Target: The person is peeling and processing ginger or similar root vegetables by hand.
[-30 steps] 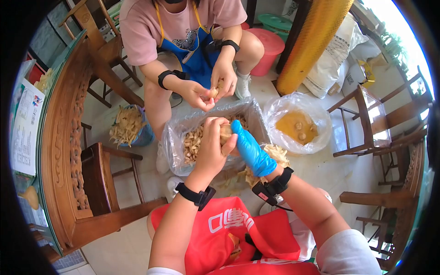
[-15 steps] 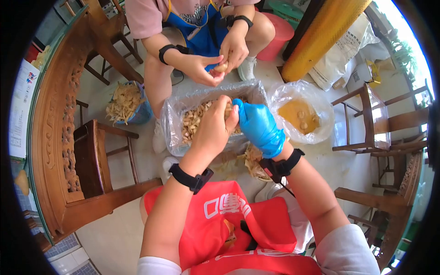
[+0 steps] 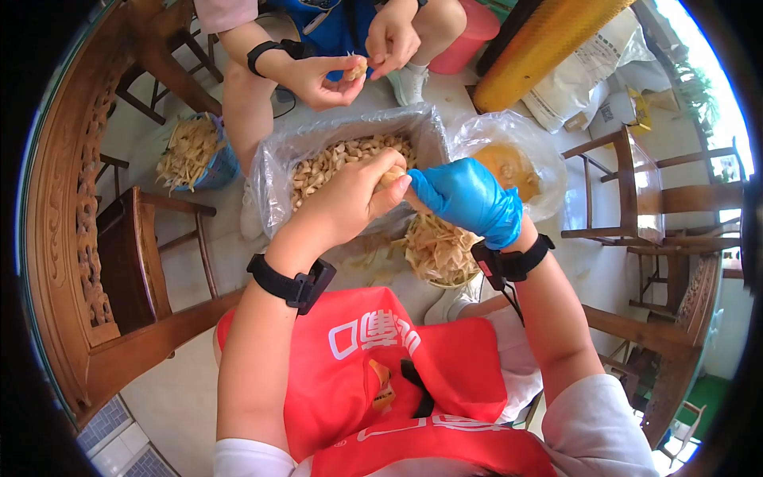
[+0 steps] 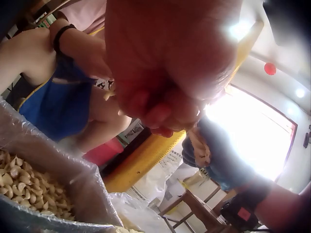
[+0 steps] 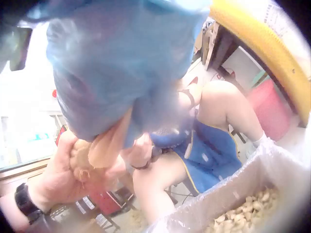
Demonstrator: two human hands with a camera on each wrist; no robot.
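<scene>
My bare left hand grips a small pale garlic piece over the near edge of a plastic-lined box of garlic cloves. My right hand, in a blue glove, pinches the same piece from the right. In the right wrist view the gloved fingers pinch the garlic against the left hand. The left wrist view shows the curled left fingers close up, the gloved hand behind and cloves below.
A basket of dry peels sits under my hands. A clear bag with yellowish contents stands right of the box. Across the box another person's hands hold garlic. A blue basket of peels, wooden chairs and a carved table stand around.
Both hands have kept hold of the garlic piece and drawn closer to me. The head view has tilted down, so the box and the other person sit higher in the picture.
</scene>
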